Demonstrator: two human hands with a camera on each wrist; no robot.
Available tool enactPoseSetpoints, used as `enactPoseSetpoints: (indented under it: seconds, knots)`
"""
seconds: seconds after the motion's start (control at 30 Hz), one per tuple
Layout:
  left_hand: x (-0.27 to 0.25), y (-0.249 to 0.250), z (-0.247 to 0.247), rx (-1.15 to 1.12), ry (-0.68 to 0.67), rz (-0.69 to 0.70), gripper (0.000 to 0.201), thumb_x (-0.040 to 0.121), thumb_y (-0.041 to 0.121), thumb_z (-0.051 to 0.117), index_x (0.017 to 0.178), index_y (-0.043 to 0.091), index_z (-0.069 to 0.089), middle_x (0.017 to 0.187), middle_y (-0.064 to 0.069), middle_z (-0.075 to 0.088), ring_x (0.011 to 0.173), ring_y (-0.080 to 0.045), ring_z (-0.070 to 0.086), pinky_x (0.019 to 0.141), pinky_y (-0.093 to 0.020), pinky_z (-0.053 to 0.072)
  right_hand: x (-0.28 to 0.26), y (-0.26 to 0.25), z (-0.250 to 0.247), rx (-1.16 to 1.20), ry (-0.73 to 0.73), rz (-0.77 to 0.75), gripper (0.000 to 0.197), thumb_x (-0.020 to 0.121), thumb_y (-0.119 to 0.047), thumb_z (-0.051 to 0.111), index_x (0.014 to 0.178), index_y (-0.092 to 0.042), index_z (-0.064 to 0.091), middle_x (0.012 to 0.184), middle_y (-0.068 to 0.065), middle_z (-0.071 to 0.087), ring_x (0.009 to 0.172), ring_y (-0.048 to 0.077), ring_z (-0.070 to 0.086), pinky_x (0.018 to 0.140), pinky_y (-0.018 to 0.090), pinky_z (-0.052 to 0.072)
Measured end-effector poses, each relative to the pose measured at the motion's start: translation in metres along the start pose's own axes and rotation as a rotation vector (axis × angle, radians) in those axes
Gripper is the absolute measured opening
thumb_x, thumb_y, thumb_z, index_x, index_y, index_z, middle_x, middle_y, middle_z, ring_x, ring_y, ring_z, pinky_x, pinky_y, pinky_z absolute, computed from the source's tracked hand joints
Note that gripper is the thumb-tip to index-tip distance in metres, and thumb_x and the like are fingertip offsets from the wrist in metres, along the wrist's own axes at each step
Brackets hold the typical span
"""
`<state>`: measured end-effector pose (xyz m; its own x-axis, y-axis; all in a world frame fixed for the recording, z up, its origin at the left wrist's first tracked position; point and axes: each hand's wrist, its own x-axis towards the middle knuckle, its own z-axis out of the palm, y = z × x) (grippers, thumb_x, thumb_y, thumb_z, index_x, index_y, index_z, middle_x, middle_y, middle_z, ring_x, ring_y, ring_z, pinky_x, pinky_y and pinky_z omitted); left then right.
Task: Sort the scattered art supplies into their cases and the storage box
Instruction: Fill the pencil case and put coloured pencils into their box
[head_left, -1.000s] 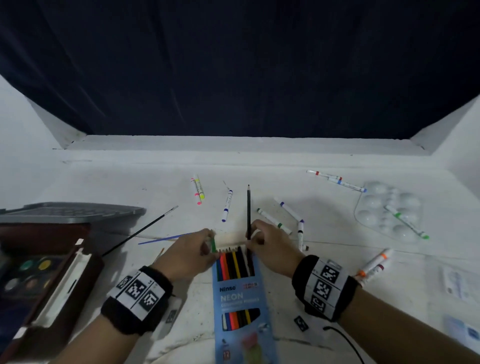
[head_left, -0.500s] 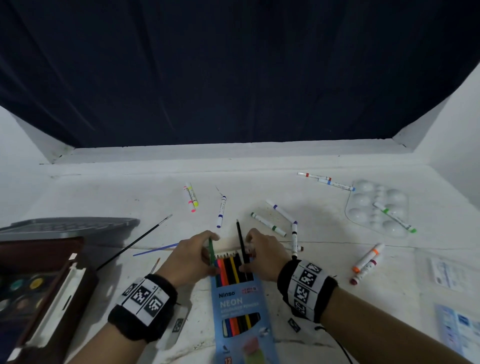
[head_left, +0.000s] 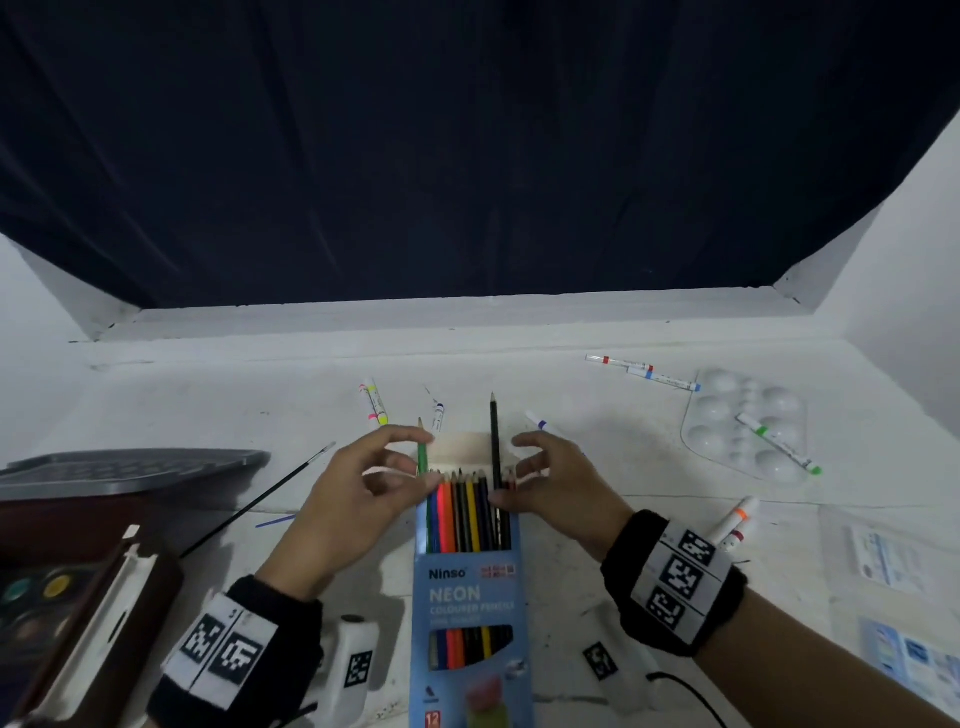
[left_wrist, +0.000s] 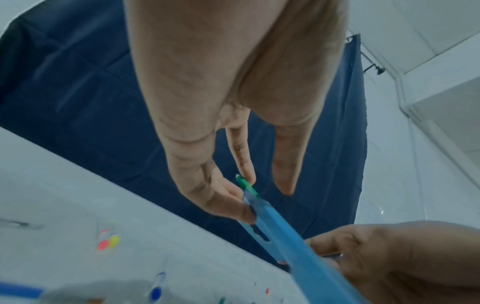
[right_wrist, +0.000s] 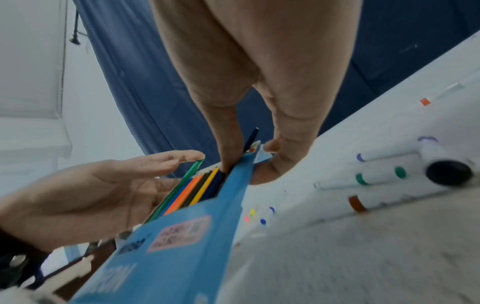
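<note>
A blue pencil box (head_left: 467, 597) lies in front of me, its open mouth pointing away and full of coloured pencils. My left hand (head_left: 415, 460) is at the mouth's left side. One fingertip touches the tip of a green pencil (head_left: 422, 452) that sticks out, and the thumb rests against the box's edge (left_wrist: 259, 214). My right hand (head_left: 511, 470) pinches the box's right corner (right_wrist: 255, 158). Its thumb lies on the pencils beside a black pencil (head_left: 494, 441) that stands far out of the box. The mouth end of the box is raised off the table.
White markers (head_left: 644, 370) lie scattered beyond the box and to the right. One green marker lies on a white palette (head_left: 717, 410). An open brown paint case (head_left: 78, 597), a grey lid (head_left: 130, 467) and a thin black brush (head_left: 260, 493) are on the left. Papers (head_left: 883, 561) lie at the right.
The fingers of both hands have lifted and spread apart at the box's mouth. The green pencil now shows further out beside my left fingers. The head view has shifted slightly.
</note>
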<state>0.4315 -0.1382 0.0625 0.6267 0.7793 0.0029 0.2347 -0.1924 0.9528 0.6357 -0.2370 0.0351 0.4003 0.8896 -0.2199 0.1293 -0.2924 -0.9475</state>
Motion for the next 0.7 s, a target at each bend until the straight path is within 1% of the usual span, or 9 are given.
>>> enactPoseSetpoints:
  seconds: [0.07,0.13,0.27,0.37,0.43,0.5,0.6,0.67,0.7]
  knots:
    - [-0.002,0.015,0.001,-0.039,0.039,0.069,0.024,0.088,0.022,0.073,0.110,0.028,0.071,0.092,-0.010,0.070,0.086,-0.028,0.071,0.086,-0.036,0.056,-0.005,-0.016,-0.008,0.101,-0.024,-0.059,0.048,0.073,-0.001,0.084,0.113,-0.014,0.062,0.090,0.003,0.063,0.076,0.016,0.064,0.071,0.027,0.055]
    - [-0.003,0.025,0.001,-0.062,0.069,0.117,0.015,0.094,0.017,0.065,0.107,0.023,0.070,0.097,-0.009,0.071,0.088,-0.028,0.070,0.087,-0.033,0.058,-0.012,-0.031,-0.015,0.171,-0.080,-0.107,0.040,0.075,0.006,0.079,0.103,-0.018,0.063,0.085,0.003,0.066,0.068,0.012,0.063,0.065,0.021,0.052]
    - [-0.003,0.033,0.005,-0.055,0.109,0.179,0.011,0.093,0.023,0.064,0.101,0.019,0.069,0.098,-0.007,0.071,0.087,-0.030,0.068,0.079,-0.036,0.057,-0.019,-0.042,-0.022,0.222,-0.154,-0.163,0.050,0.074,0.012,0.077,0.112,-0.009,0.053,0.079,0.000,0.068,0.069,0.014,0.062,0.067,0.028,0.052]
    - [-0.005,0.030,0.007,-0.075,0.141,0.173,0.011,0.091,0.022,0.066,0.100,0.017,0.069,0.091,-0.009,0.072,0.083,-0.033,0.067,0.075,-0.034,0.056,-0.024,-0.043,-0.024,0.200,-0.208,-0.162,0.057,0.071,0.016,0.076,0.113,-0.013,0.050,0.086,0.006,0.067,0.075,0.018,0.061,0.070,0.032,0.054]
    - [-0.007,0.028,0.008,-0.095,0.142,0.141,0.010,0.092,0.018,0.067,0.102,0.019,0.069,0.089,-0.009,0.073,0.083,-0.034,0.067,0.075,-0.030,0.056,-0.026,-0.040,-0.023,0.175,-0.251,-0.145,0.062,0.072,0.014,0.077,0.116,-0.020,0.049,0.099,0.016,0.068,0.078,0.022,0.064,0.074,0.037,0.057]
    - [-0.009,0.025,0.009,-0.111,0.121,0.093,0.016,0.091,0.016,0.069,0.106,0.023,0.068,0.087,-0.008,0.074,0.084,-0.032,0.069,0.078,-0.030,0.056,-0.027,-0.037,-0.020,0.178,-0.253,-0.117,0.056,0.078,0.004,0.078,0.117,-0.025,0.050,0.106,0.015,0.071,0.082,0.022,0.067,0.078,0.039,0.057]
    - [-0.011,0.025,0.011,-0.133,0.102,0.053,0.027,0.088,0.014,0.073,0.112,0.027,0.067,0.087,-0.006,0.074,0.079,-0.026,0.070,0.081,-0.029,0.056,-0.028,-0.034,-0.015,0.212,-0.196,-0.112,0.035,0.089,-0.015,0.072,0.116,-0.023,0.051,0.093,0.002,0.075,0.080,0.015,0.067,0.075,0.034,0.058]
    - [-0.013,0.027,0.011,-0.150,0.105,0.051,0.027,0.088,0.015,0.072,0.112,0.027,0.067,0.089,-0.006,0.075,0.082,-0.025,0.071,0.084,-0.032,0.056,-0.028,-0.034,-0.013,0.177,-0.146,-0.154,0.031,0.090,-0.017,0.070,0.115,-0.024,0.052,0.082,-0.006,0.073,0.077,0.013,0.065,0.072,0.029,0.055]
    - [-0.014,0.029,0.011,-0.156,0.104,0.057,0.026,0.089,0.017,0.071,0.112,0.027,0.067,0.090,-0.006,0.076,0.085,-0.026,0.071,0.085,-0.032,0.057,-0.028,-0.033,-0.013,0.161,-0.128,-0.176,0.033,0.089,-0.016,0.072,0.115,-0.024,0.052,0.082,-0.005,0.073,0.078,0.014,0.066,0.073,0.027,0.054]
